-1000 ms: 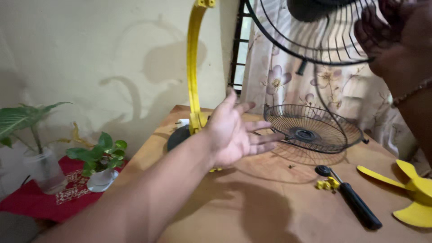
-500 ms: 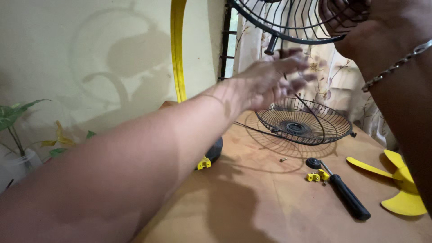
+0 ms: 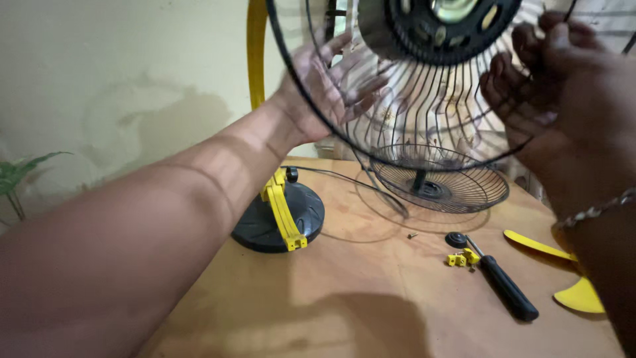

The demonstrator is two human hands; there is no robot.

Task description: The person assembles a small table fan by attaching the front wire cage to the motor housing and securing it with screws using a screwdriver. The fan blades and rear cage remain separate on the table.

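Note:
A black wire fan guard with a round black hub is held up on the fan's yellow stand. My left hand is spread behind the guard's left side, fingers apart against the wires. My right hand grips the guard's right rim with curled fingers. The stand's dark round base sits on the wooden table. A second wire guard lies flat on the table behind.
A black-handled screwdriver lies at the right with small yellow clips and a tiny screw. Yellow fan blades rest at the right edge. A black cord runs from the base. Plant leaves show far left.
The guard has swung down and turned to face me. My left hand rose from the table side to the guard's left part. My right hand kept hold of the rim.

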